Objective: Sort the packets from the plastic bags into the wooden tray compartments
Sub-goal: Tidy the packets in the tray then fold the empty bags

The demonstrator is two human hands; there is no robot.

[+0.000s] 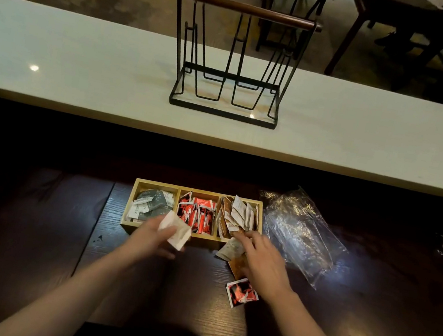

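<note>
Beside the wooden tray [127, 224], the left hand [150, 236] pinches a white packet [176, 229]; the right hand [263, 259], grip relaxed, rests on loose packets [230, 251].

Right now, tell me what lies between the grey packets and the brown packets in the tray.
In the head view, the red packets fill the middle compartment of the wooden tray.

The left hand [150, 236] pinches a white packet [176, 230] at the tray's [200, 193] near edge. The right hand [264, 260] rests on loose packets [230, 251] near the right compartment. A red packet [241, 292] lies nearer; a plastic bag [299, 233] lies right.
</note>
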